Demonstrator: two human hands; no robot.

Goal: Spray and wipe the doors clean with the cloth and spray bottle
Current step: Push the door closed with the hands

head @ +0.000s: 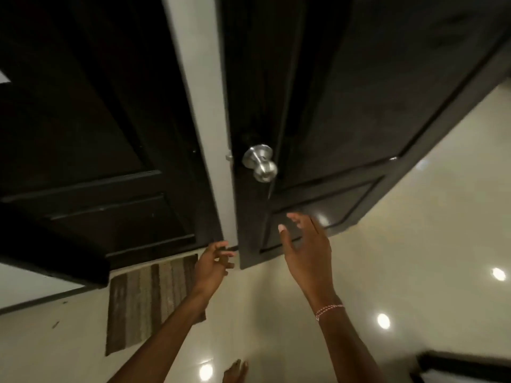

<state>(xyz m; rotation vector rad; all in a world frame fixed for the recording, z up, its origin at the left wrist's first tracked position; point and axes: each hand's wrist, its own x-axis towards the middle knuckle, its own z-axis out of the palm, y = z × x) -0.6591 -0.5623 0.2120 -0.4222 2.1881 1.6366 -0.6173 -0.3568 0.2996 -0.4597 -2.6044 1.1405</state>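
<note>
— When you look on the left, what is there?
— One dark door point(83, 134), and a striped mat point(149, 297) on the floor point(55, 341) just below it.
— And in the middle?
— A white strip of wall point(204, 120), then the left hand point(210, 268). Its fingers are a little bent and hold nothing.
— And on the right?
— The other dark door point(359, 106), with a shiny knob point(261, 164). The right hand point(307, 252) is spread wide, holding nothing, in front of the door's low corner. I cannot tell if it touches.
</note>
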